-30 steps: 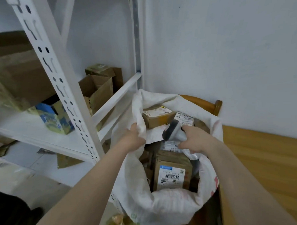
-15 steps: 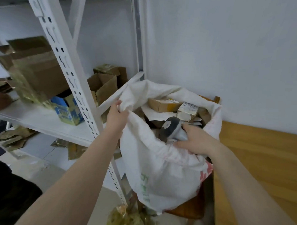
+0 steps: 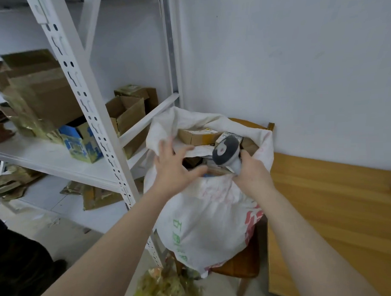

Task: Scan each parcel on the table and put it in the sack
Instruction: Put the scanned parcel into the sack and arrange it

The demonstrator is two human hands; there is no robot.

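left hand (image 3: 172, 164) spread open; right hand (image 3: 252, 174) curled gripping.

The sack (image 3: 205, 214) sits on a chair (image 3: 241, 270), rack (image 3: 81, 89) to its left, table (image 3: 336, 209) to its right.

Plain white wall (image 3: 298, 66) fills 12 to 3 o'clock, evenly lit. White metal shelving rack (image 3: 77, 81) at 9 to 11 o'clock, holding brown cardboard boxes (image 3: 39, 91) and blue printed box (image 3: 83, 140). Flattened cardboard (image 3: 98, 195) under lowest shelf. Pale grey floor (image 3: 67, 236) at 7 o'clock. Wooden table (image 3: 336, 220) at 4 o'clock; wooden chair (image 3: 243, 270) just beside it, at 6 o'clock.
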